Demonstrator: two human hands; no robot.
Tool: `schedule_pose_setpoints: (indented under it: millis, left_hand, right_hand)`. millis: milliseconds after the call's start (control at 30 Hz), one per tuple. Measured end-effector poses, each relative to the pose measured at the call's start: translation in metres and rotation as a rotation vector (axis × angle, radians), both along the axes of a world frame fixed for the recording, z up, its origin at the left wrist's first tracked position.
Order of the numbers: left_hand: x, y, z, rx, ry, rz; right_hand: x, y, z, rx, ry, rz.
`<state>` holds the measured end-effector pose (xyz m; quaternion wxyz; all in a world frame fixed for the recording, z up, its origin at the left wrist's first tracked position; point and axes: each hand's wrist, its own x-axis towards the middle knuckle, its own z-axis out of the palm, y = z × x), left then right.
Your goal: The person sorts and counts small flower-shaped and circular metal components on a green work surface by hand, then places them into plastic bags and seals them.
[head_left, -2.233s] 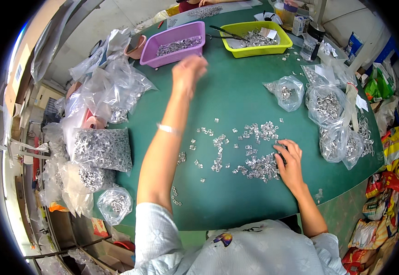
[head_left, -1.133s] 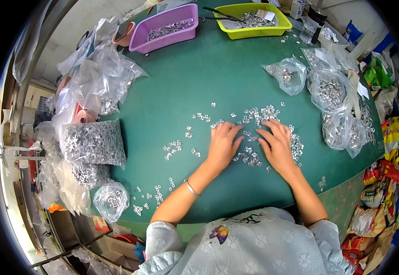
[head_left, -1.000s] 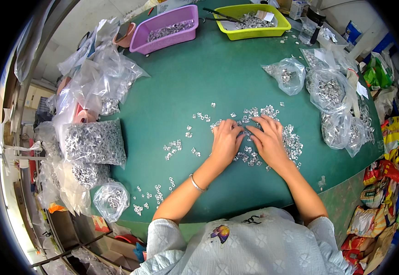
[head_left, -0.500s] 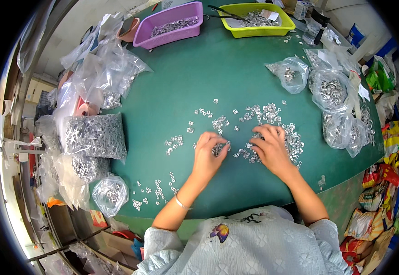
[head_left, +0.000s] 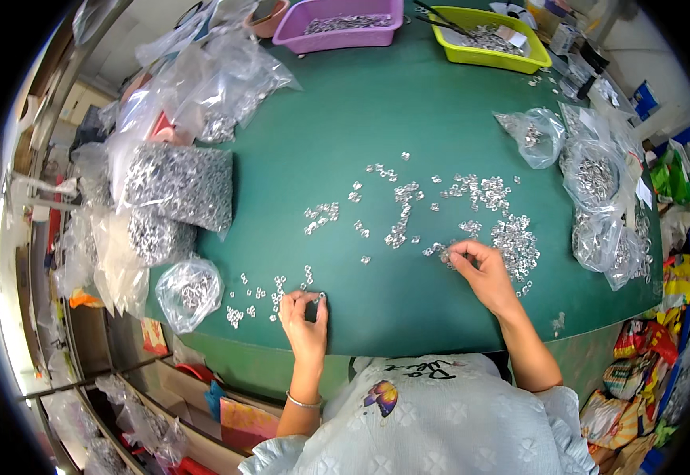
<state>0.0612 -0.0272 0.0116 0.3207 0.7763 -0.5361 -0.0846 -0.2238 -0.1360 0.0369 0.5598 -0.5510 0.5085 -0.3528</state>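
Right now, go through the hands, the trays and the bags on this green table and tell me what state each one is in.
left hand: fingers curled, pinching small metal pieces near the table's front edge
right hand: fingertips down in the loose metal pieces
purple tray: open, holds metal pieces
yellow tray: open, holds metal pieces
large clear bag: lying flat, packed full
small clear bag: partly filled

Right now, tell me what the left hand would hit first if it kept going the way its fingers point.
Probably the small cluster of loose silver parts just beyond the left hand, on the green table; nothing larger nearby beyond.
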Motion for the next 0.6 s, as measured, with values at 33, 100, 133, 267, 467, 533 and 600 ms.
schedule_pose_setpoints:
  millis: [33,100,133,267,467,533,600]
  left_hand:
    - [-0.002,0.001,0.0,-0.009,0.011,0.008]
    - [-0.006,0.002,0.001,-0.022,0.022,0.002]
    - [-0.006,0.002,0.004,-0.013,0.024,-0.007]
    - [-0.001,0.007,0.003,-0.085,-0.032,0.042]
    - [0.01,0.014,-0.005,-0.017,-0.046,0.088]
    - [0.012,0.015,-0.008,-0.058,-0.068,0.101]
    - [0.014,0.015,-0.012,-0.063,-0.054,0.108]
  right_hand:
    - [0.004,0.003,-0.004,0.069,-0.046,0.014]
    - [0.01,0.007,-0.003,0.07,0.017,0.049]
    - [0.012,0.009,0.0,-0.001,0.123,0.068]
    - [-0.003,0.013,-0.002,-0.618,0.792,-0.113]
    - [-0.052,0.021,0.0,-0.543,0.933,-0.277]
    - [-0.071,0.027,-0.012,-0.536,1.106,-0.322]
    - [-0.082,0.039,-0.026,-0.428,1.104,-0.248]
